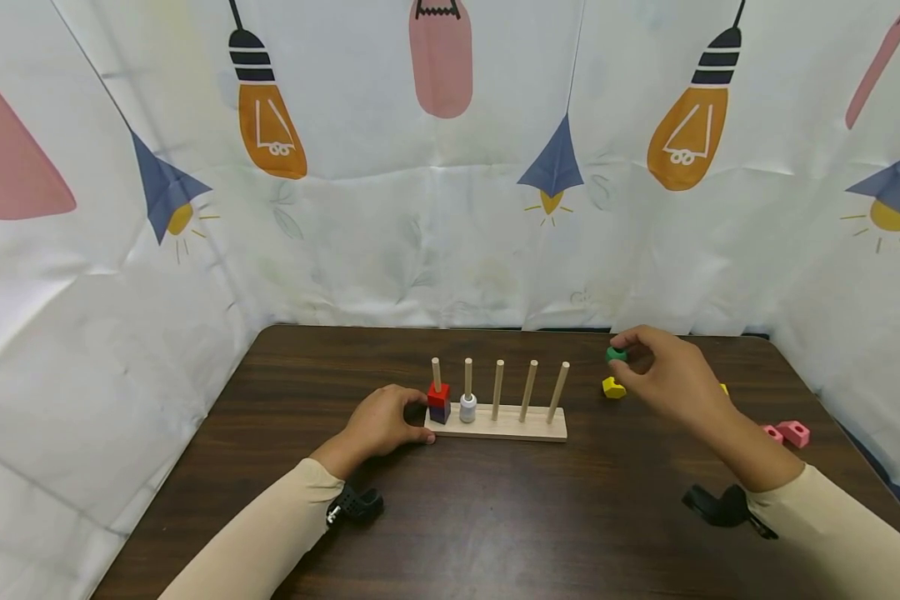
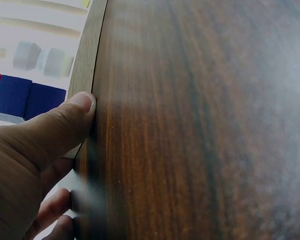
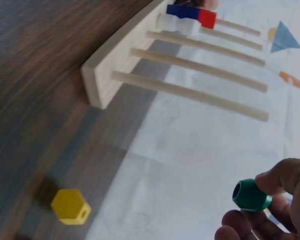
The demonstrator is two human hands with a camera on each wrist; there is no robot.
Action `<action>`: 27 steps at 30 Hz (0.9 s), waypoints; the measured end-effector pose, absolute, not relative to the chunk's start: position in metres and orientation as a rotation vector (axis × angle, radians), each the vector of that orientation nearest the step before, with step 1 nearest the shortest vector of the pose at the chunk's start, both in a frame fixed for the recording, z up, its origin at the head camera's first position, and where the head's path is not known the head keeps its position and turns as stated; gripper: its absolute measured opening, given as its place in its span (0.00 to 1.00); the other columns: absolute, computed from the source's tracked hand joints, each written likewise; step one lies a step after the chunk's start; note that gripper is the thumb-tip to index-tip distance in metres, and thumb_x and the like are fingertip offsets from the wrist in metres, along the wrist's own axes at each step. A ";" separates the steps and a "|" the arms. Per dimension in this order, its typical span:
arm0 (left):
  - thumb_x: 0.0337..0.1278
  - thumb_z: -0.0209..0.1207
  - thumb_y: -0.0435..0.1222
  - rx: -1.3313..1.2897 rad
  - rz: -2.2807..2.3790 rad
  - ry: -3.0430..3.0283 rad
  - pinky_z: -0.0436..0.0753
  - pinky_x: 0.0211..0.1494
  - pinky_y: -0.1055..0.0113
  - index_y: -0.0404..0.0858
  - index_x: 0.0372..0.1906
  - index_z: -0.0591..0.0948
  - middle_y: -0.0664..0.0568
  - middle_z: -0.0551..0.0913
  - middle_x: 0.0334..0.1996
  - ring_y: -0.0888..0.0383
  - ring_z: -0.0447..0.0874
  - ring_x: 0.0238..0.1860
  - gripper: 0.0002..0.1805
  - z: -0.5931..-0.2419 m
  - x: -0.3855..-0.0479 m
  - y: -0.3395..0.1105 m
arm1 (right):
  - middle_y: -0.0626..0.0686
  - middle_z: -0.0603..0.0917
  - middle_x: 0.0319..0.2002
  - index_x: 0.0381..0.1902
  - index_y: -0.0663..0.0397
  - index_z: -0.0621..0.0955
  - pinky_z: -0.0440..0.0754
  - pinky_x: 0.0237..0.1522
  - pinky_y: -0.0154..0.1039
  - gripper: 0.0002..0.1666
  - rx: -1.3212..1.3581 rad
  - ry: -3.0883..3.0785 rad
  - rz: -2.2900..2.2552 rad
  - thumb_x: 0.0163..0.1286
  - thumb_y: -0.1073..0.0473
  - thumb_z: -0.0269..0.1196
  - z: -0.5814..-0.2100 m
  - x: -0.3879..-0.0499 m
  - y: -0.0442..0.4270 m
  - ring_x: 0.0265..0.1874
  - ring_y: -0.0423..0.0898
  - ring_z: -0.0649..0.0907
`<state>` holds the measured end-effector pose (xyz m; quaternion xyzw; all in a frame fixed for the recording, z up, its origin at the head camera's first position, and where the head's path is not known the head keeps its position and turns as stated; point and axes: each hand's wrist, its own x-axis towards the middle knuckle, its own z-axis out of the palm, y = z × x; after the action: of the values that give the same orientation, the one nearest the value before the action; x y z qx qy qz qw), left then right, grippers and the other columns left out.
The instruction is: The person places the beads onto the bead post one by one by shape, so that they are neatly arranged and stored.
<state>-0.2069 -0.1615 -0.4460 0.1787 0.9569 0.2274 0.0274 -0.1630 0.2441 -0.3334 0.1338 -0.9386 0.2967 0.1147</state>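
Note:
A wooden base with several upright pegs [image 1: 504, 425] stands mid-table. Its leftmost peg carries blue blocks [image 2: 15, 95] with a red block [image 1: 438, 394] on top; white beads [image 1: 468, 407] sit on the peg beside it. My left hand [image 1: 386, 423] holds the base's left end, the thumb on its front edge in the left wrist view. Raised to the right of the base, my right hand [image 1: 675, 375] pinches a green bead [image 3: 252, 195] between thumb and fingers. A yellow bead [image 1: 612, 387] lies on the table just below it in the head view.
Pink blocks [image 1: 793, 433] lie near the right edge of the dark wooden table [image 1: 480, 517]. Another yellow piece [image 1: 723, 389] shows partly behind my right hand. A printed white cloth [image 1: 435, 250] hangs behind the table and along its sides.

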 end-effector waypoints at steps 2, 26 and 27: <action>0.40 0.81 0.51 0.551 0.702 2.954 0.79 0.59 0.48 0.45 0.54 0.88 0.54 0.87 0.50 0.48 0.81 0.58 0.31 -0.446 -0.207 -0.162 | 0.52 0.87 0.41 0.53 0.53 0.82 0.81 0.32 0.45 0.14 0.407 -2.751 0.876 0.70 0.61 0.68 -0.329 -0.163 0.240 0.35 0.47 0.87; 0.40 0.81 0.52 0.537 0.685 2.957 0.79 0.59 0.48 0.44 0.54 0.88 0.52 0.87 0.50 0.48 0.82 0.57 0.33 -0.447 -0.209 -0.162 | 0.48 0.86 0.42 0.50 0.53 0.83 0.83 0.32 0.42 0.12 0.575 -2.647 1.042 0.70 0.63 0.68 -0.317 -0.170 0.189 0.34 0.43 0.86; 0.40 0.81 0.52 0.538 0.688 2.956 0.79 0.59 0.48 0.44 0.54 0.88 0.53 0.87 0.50 0.48 0.82 0.57 0.33 -0.448 -0.209 -0.162 | 0.48 0.86 0.42 0.50 0.53 0.83 0.83 0.33 0.42 0.12 0.584 -2.642 1.046 0.70 0.64 0.68 -0.317 -0.170 0.186 0.34 0.43 0.86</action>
<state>-0.2093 -0.1617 -0.4475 0.1744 0.9586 0.2231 0.0296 -0.1699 0.1862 -0.3171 0.1998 -0.9042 0.3578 0.1201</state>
